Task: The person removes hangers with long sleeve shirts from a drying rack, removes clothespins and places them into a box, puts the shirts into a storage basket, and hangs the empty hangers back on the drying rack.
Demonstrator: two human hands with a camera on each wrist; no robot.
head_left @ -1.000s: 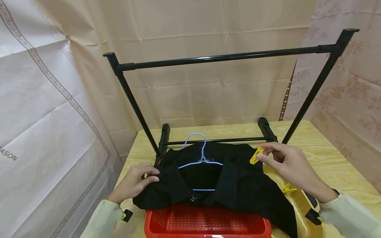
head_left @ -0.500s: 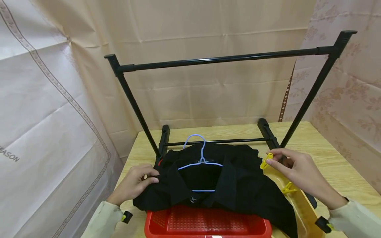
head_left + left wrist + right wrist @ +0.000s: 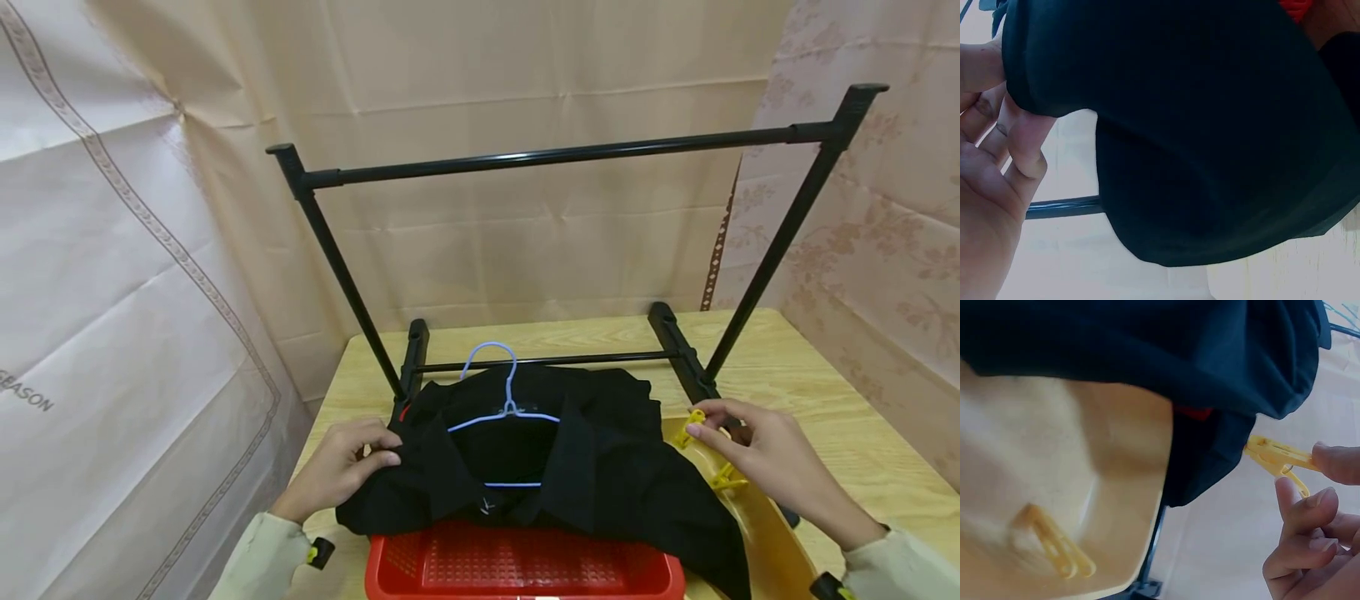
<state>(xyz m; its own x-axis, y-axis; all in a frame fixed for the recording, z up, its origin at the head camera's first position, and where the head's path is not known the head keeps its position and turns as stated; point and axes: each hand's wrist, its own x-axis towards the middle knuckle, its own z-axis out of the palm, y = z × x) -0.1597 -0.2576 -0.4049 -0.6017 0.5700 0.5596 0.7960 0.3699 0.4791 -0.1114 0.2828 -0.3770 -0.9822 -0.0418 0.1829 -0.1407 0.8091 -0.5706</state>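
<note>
Your fingers [image 3: 366, 434] pinch shirt [image 3: 633, 479] and clip [image 3: 687, 431]
Left hand [image 3: 347, 467] holds the shirt's left edge; right hand [image 3: 772, 454], near the tray's [image 3: 772, 546] far end, has desk [image 3: 821, 392] at right.

Blue hanger [image 3: 511, 407]: ends hidden, apparently inside black shirt [image 3: 573, 475].

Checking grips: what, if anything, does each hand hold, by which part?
Right hand: yellow clothespin, by its handle ends; left hand: black shirt, by its side edge.

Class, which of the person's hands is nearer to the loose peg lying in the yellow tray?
Right. The right hand is close beside the loose peg, pinching another peg; the left hand is farther off, across the black shirt, gripping its opposite side.
</note>
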